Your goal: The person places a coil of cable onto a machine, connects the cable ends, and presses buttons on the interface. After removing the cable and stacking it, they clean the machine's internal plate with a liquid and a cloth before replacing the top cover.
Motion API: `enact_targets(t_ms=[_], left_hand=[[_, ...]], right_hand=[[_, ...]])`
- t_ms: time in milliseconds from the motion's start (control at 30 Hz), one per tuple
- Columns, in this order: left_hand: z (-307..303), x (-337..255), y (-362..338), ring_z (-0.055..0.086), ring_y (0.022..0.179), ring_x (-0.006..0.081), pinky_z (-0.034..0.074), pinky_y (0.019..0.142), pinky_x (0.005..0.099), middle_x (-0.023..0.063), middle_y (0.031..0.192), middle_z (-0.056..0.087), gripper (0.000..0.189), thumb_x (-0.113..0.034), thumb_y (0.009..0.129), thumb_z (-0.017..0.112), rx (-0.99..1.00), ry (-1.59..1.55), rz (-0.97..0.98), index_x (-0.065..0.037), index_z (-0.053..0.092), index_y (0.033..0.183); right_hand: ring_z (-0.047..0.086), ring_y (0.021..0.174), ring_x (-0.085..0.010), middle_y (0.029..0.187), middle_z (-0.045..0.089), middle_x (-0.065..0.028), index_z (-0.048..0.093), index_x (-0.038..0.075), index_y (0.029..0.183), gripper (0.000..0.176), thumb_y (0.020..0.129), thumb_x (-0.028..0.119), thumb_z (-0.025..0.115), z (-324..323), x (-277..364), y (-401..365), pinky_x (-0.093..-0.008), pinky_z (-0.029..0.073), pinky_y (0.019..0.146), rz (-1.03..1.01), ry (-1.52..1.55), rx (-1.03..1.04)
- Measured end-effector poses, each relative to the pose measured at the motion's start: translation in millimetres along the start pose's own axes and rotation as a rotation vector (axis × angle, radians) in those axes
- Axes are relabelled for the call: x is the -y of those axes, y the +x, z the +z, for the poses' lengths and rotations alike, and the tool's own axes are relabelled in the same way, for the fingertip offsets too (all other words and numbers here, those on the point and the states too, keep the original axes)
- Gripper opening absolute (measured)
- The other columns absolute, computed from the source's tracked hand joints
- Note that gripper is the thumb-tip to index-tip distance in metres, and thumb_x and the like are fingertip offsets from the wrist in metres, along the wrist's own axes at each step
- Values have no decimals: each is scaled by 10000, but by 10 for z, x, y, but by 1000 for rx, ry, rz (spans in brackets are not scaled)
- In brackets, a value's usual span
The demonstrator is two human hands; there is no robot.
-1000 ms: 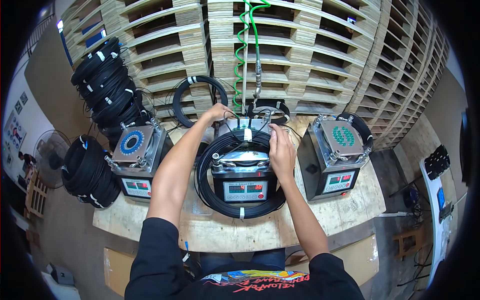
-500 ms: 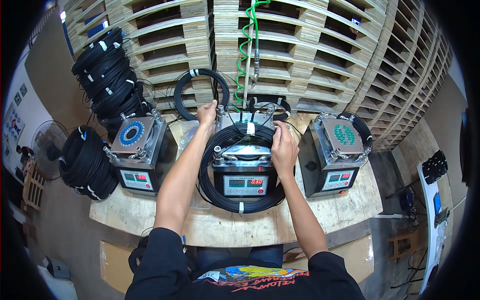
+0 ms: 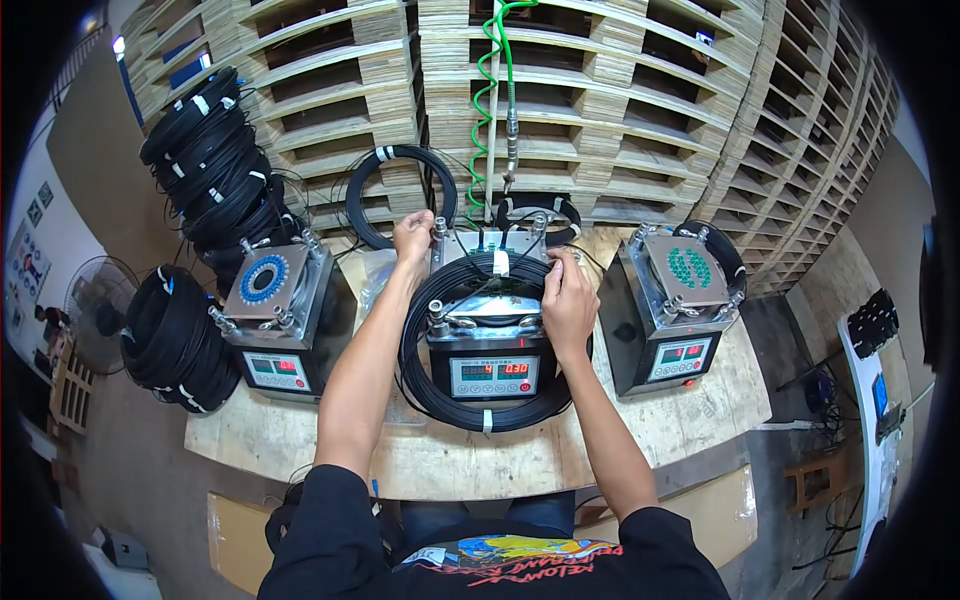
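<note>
In the middle of the workbench stands a polishing machine (image 3: 493, 340) with a lit red display, and a coil of black cable (image 3: 487, 418) hangs around its front. My left hand (image 3: 412, 238) is at the machine's rear left corner, fingers curled beside a metal post knob (image 3: 440, 226). My right hand (image 3: 571, 298) is closed at the right side of the top plate, by the coil's edge. Whatever lies between the fingers of either hand is hidden. Black cable ends run from the coil to the plate's green-dotted rear part (image 3: 490, 242).
Similar machines stand left (image 3: 270, 315) and right (image 3: 680, 305), with blue and green rings on their plates. Stacked cable coils (image 3: 212, 165) rise at the left. Another coil (image 3: 355, 205) leans against wooden pallets (image 3: 570, 100) behind. A green air hose (image 3: 510, 70) hangs centrally.
The middle machine's display now shows a red digit in its left window. Both hands hold nearly the same places; the view has shifted slightly.
</note>
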State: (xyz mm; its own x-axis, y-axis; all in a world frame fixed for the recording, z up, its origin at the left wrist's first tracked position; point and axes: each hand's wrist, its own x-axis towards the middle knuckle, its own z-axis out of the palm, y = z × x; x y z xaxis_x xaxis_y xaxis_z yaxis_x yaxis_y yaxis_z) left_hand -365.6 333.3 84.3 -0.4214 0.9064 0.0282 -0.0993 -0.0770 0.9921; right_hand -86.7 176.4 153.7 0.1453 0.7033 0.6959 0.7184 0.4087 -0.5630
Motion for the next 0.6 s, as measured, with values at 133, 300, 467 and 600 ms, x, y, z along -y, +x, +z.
enact_targets(t_ms=[133,300,467,600], left_hand=[[-17,-223,-193,585,722,62,450,627,223,113,1122,750,502,-122,1040,588,145,-316,-93,-16,434,1506],[-185,-516,-635,635,906,142,510,762,268,173,1368,601,575,-165,1027,605,201,-23,37,-86,393,1556],[-415,-848,-1714,645,1135,262,511,958,351,129,1348,594,446,-265,998,653,156,310,479,-93,561,1399],[-708,-882,-2447,532,1318,376,423,1103,422,181,1485,457,629,-119,874,742,316,707,774,-105,490,1449]], right_hand=[[651,855,-350,892,688,-159,691,84,1094,202,990,162,536,37,-62,-5,-472,502,744,-12,-16,3],[649,851,-364,868,670,-173,685,93,1096,196,993,169,536,54,-87,-12,-484,500,741,6,-1,-9],[651,844,-364,870,674,-172,686,85,1088,197,996,164,532,37,-91,-21,-488,499,735,-3,28,-14],[655,846,-369,871,677,-174,684,76,1086,203,1002,169,524,8,-62,-33,-488,503,741,-2,25,-11]])
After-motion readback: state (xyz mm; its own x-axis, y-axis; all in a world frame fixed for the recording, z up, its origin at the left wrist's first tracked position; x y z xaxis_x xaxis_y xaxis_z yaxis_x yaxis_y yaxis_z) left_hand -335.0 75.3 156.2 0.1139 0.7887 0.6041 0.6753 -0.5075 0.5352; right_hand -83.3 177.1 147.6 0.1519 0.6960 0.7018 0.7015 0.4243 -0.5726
